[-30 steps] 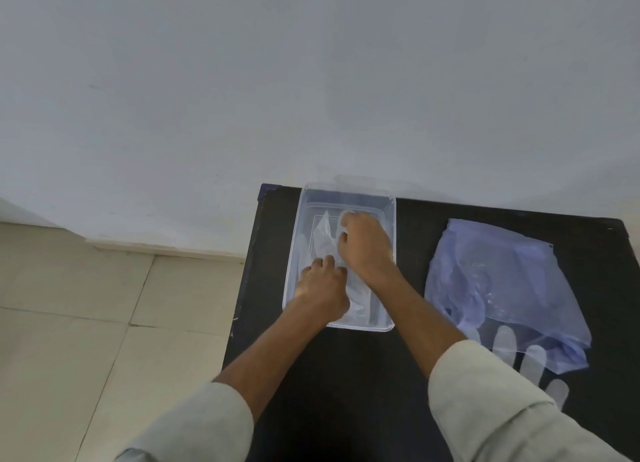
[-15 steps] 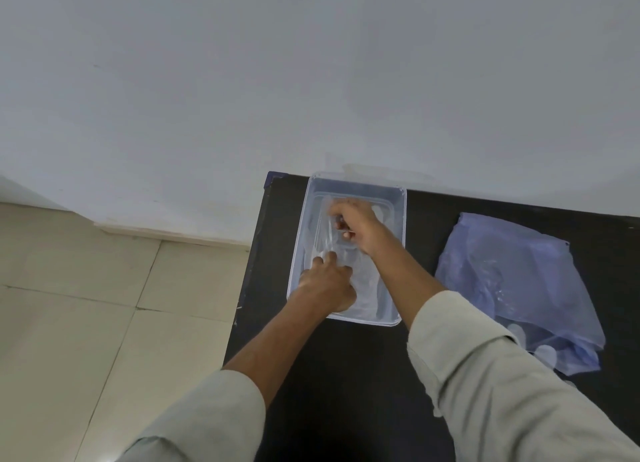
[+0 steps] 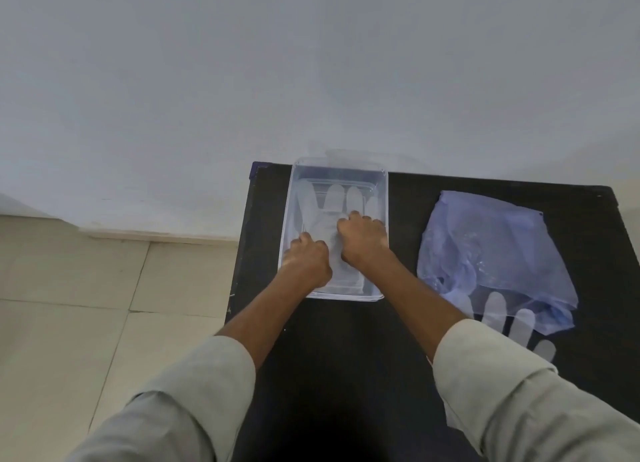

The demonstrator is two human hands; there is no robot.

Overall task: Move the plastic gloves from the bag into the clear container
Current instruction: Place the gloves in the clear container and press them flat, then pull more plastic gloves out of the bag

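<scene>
A clear rectangular container (image 3: 381, 198) stands at the far left of the black table. A translucent plastic glove (image 3: 334, 201) lies flat inside it, fingers pointing to the wall. My left hand (image 3: 306, 259) rests knuckles-up on the glove's near left part, fingers curled. My right hand (image 3: 362, 238) presses on the glove's middle, fingers bent down. Whether either hand pinches the glove is hidden. A crumpled bluish plastic bag (image 3: 485, 246) lies to the right, with glove fingers (image 3: 509, 319) sticking out of its near edge.
The black table (image 3: 346, 357) stands against a pale wall (image 3: 311, 63). Its left edge drops to a beige tiled floor (image 3: 86, 305). My light sleeves fill the lower part of the view.
My right hand has drawn back from the container's far end to its middle, leaving the glove's fingers spread flat. The left hand has stayed at the near left.
</scene>
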